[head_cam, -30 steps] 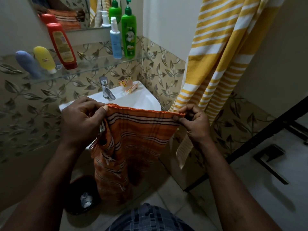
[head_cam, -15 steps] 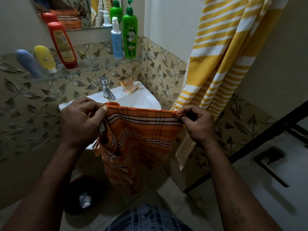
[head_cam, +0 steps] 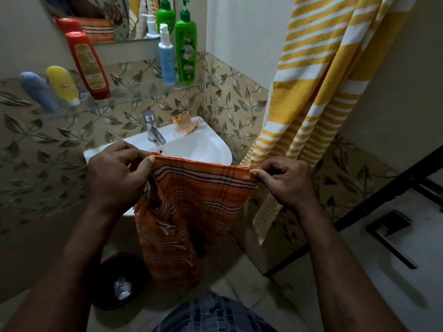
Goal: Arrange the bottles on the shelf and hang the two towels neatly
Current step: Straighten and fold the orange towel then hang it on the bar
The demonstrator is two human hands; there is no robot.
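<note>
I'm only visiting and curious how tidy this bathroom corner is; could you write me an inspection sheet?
Surface: glass shelf, five bottles on it.
Job's things: red bottle, yellow bottle and grey-blue bottle at left; blue pump bottle and green pump bottle upright at right; orange towel held before the sink; yellow striped towel hanging at right.
Clutter: orange packets on the sink's rim; bin on the floor.
Grippers: left hand and right hand each pinch a top corner of the orange towel.
Cables: nothing seen.
Surroundings: leaf-patterned tiles, mirror, tap.

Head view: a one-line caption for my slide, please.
Left hand and right hand pinch the top edge of an orange striped cloth towel.
</note>
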